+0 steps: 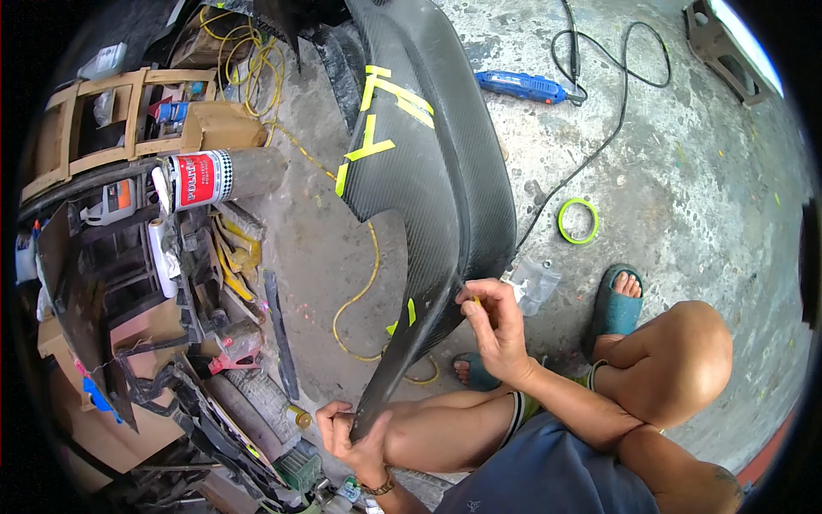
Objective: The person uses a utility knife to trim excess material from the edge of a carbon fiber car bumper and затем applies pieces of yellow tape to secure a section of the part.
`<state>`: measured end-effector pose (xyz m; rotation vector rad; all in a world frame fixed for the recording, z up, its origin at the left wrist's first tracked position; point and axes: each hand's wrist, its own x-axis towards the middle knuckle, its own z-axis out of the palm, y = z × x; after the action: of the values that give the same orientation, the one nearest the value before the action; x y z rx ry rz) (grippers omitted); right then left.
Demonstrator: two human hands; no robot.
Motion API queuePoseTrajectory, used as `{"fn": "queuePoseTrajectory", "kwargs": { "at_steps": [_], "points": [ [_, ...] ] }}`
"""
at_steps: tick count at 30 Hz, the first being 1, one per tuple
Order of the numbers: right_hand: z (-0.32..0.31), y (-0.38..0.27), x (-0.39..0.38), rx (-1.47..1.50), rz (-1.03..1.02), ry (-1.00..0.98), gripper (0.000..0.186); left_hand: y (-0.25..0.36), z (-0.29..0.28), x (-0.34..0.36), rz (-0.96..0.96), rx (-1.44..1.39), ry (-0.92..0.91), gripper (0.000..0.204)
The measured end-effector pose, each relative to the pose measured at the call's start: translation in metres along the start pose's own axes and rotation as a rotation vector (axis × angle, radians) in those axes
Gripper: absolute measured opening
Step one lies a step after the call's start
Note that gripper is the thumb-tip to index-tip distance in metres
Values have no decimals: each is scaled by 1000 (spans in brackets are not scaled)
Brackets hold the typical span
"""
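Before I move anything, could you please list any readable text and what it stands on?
Cylindrical can: large pale lettering on its red label; wording withheld.
White jug: orange label, print too small.
Blue power tool: any print too small.
Shirt: pale mark, unreadable.

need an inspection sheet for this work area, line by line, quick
Surface: grey, stained concrete floor.
Job's things: long black woven-pattern panel bearing yellow-green tape strips.
Clutter: blue power tool, green tape roll and clear bag on the floor, right of the panel.
Left hand: grips the panel's near end.
Right hand: fingers bunched at the panel's edge; a small yellowish bit shows at the fingertips, grip unclear.
Cables: black cable looped by the tool; yellow cord winding along the floor at left.
Surroundings: wooden crate, large round tin and cardboard box at left.
Liquid spills: nothing seen.
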<state>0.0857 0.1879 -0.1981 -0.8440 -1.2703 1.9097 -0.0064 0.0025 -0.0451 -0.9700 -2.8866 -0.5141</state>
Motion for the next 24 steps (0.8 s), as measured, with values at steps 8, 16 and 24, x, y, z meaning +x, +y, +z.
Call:
{"fn": "queuePoseTrajectory", "kwargs": {
  "at_steps": [8, 16, 24],
  "points": [
    [-11, -30, 6, -214, -337, -475, 42, 0, 0, -2, -11, -4, -9, 49],
    [-6, -10, 3, -141, -91, -126, 26, 2, 0, 0, -2, -20, 1, 47],
    [-3, -11, 3, -86, -67, -76, 25, 0, 1, -1, 6, -12, 2, 48]
  ]
}}
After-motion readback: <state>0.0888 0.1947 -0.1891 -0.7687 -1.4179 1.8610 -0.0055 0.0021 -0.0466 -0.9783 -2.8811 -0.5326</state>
